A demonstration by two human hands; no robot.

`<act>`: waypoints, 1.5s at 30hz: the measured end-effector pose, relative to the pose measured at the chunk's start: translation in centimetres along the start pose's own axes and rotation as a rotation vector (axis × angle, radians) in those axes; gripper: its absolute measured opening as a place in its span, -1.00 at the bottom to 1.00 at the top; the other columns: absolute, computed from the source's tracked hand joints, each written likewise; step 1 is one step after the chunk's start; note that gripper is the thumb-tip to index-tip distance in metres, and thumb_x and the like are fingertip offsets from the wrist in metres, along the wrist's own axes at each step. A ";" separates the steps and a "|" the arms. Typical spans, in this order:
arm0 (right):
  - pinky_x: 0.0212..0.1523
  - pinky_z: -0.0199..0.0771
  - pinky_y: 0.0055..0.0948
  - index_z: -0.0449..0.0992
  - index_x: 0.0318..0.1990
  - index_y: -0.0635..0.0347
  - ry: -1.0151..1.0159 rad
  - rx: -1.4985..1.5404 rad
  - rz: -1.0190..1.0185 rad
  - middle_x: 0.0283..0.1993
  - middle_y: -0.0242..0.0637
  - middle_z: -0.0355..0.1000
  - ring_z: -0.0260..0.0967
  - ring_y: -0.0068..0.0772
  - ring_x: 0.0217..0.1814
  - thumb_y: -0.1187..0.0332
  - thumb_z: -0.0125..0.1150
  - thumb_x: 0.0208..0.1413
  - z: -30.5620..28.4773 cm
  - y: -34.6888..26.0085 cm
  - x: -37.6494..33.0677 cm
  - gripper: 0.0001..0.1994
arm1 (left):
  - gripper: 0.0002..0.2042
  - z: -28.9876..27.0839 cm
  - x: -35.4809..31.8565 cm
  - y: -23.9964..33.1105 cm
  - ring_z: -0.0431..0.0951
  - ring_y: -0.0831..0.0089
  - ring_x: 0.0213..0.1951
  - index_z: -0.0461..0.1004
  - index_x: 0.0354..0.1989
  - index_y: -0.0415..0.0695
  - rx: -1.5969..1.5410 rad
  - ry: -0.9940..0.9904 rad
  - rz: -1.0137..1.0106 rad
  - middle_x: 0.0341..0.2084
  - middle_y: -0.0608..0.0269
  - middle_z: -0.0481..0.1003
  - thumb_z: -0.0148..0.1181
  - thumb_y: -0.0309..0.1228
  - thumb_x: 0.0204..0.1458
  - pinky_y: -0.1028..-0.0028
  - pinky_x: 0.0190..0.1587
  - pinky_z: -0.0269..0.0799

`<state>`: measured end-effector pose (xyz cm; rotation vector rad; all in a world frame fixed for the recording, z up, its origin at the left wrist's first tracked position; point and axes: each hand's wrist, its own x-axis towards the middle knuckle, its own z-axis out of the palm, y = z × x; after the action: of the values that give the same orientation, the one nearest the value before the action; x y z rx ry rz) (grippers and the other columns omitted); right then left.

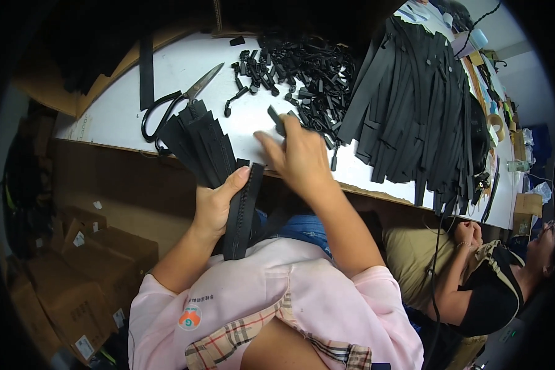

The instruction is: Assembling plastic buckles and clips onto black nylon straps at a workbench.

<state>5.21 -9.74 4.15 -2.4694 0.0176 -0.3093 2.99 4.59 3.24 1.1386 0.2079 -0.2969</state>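
Note:
My left hand (214,202) is closed round a bundle of black zipper tapes (200,145), its thumb pressing on one zipper (245,203) that hangs down in front of my shirt. The bundle's far ends fan out over the table edge. To the right of it, my right hand (302,157) is slightly blurred above the table. A small black zipper slider (277,121) with a long pull sticks out from its fingers. Beyond that hand lies a heap of black zipper sliders (317,71), some scattered toward the scissors (194,91).
A thick stack of black zipper tapes (413,105) covers the white table (120,114) at right. One black strip (146,77) lies at far left. Tape rolls (496,123) stand farther right. Cardboard boxes (92,265) fill the lower left. Another person (481,277) sits at right, hands together.

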 end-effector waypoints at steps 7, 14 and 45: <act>-0.48 0.39 -0.11 0.30 -0.52 0.38 -0.139 -0.094 0.018 -0.64 0.10 0.35 0.37 0.09 -0.56 0.45 0.01 -0.22 0.1 1.8 1.1 -0.86 | -0.83 -2.9 1.0 8.0 0.26 0.51 -0.54 0.32 -0.48 -0.30 0.300 -0.374 0.668 -0.56 0.18 0.28 0.03 -0.41 -0.09 0.59 -0.44 0.20; -0.64 0.26 -0.68 0.39 -0.35 0.34 -0.292 0.962 0.500 -0.44 -0.25 0.45 0.26 -0.66 -0.64 0.48 0.01 -0.03 -3.5 2.5 -1.7 -0.88 | -0.82 -0.6 0.2 -0.6 0.41 0.63 -0.39 0.44 -0.37 -0.22 0.369 -0.361 0.120 -0.43 0.34 0.46 0.27 -0.49 -0.17 0.61 -0.31 0.34; -0.72 0.05 -0.65 0.37 -0.49 0.29 -0.410 1.670 0.657 -0.59 -0.36 0.20 0.02 -0.67 -0.72 0.46 0.10 -0.04 -2.4 2.1 -8.8 -0.91 | -0.78 0.0 -0.4 -1.0 0.42 0.53 -0.33 0.42 -0.32 -0.25 0.089 -0.446 -0.313 -0.41 0.22 0.44 0.15 -0.54 -0.22 0.54 -0.21 0.34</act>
<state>-3.75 -12.08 2.84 -0.7359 0.2671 0.3746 2.29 4.24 2.56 1.0972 -0.0246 -0.8331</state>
